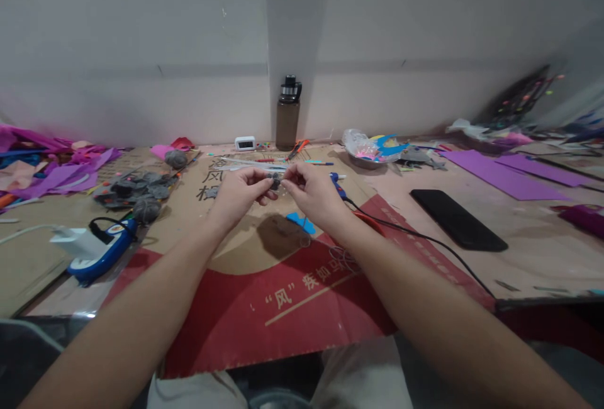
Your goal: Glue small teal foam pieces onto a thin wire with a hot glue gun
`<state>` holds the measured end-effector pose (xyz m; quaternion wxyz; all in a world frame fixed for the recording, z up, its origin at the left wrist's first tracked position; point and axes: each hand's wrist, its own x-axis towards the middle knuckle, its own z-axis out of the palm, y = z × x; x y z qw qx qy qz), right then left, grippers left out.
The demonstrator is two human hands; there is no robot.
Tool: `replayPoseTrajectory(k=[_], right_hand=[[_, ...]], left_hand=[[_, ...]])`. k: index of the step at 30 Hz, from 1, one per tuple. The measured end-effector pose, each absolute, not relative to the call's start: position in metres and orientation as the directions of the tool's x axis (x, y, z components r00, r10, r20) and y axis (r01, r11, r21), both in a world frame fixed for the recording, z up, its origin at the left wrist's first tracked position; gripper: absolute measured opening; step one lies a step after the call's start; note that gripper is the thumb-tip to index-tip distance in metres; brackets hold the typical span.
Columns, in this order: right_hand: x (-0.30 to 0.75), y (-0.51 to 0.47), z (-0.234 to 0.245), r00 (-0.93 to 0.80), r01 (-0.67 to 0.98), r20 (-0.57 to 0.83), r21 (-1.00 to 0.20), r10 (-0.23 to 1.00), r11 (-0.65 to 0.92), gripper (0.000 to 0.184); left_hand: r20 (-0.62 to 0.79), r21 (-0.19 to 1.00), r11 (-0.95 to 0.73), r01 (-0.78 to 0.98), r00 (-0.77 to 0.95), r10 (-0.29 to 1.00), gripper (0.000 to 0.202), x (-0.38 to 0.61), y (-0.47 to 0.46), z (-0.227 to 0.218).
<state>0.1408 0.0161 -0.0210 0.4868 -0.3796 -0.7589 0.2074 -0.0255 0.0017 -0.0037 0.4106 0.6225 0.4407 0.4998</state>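
Note:
My left hand (249, 185) and my right hand (307, 190) meet over a printed cardboard sheet (221, 327). Between their fingertips is a small dark grey piece (276, 179), pinched from both sides; it looks soft, but its exact kind is too small to make out. A bright blue cutout (301, 223) lies on the cardboard just below my right hand. Partly hidden behind that hand is a blue tool with a black cord (336, 186). Loops of thin clear strand (346, 259) rest by my right forearm.
A blue power strip (106, 250) with a white plug, grey scraps (134, 189) and grey yarn balls (175, 158) lie left. Behind stand a bottle (287, 121) and a small digital display (245, 143). Rightward are a plastic-covered bowl (370, 160), a black phone (457, 220) and purple sheets (504, 176).

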Motion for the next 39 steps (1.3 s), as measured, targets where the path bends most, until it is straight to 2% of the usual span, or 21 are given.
replayPoseTrajectory(k=[8, 18, 27, 34, 39], right_hand=[[0.137, 0.009, -0.018, -0.214, 0.487, 0.597, -0.621, 0.774, 0.614, 0.015], [0.138, 0.009, -0.018, -0.162, 0.49, 0.558, -0.671, 0.814, 0.557, 0.013], [0.138, 0.006, -0.017, -0.15, 0.484, 0.569, -0.671, 0.809, 0.561, 0.019], [0.132, 0.002, -0.019, -0.231, 0.515, 0.541, -0.637, 0.808, 0.574, 0.02], [0.137, 0.006, -0.023, -0.39, 0.544, 0.408, -0.621, 0.825, 0.564, 0.025]], left_hand=[[0.241, 0.96, -0.249, 0.128, 0.075, 0.968, 0.02, -0.023, -0.001, -0.003], [0.14, 0.99, -0.14, -0.01, 0.192, 0.971, 0.025, -0.026, 0.004, -0.008], [0.119, 0.991, -0.11, -0.071, 0.14, 0.983, 0.023, -0.025, 0.004, -0.007], [0.139, 0.99, -0.137, -0.036, 0.053, 0.989, 0.02, -0.024, 0.004, -0.008], [0.213, 0.977, -0.211, 0.031, -0.064, 0.975, 0.018, -0.029, 0.009, -0.007]])
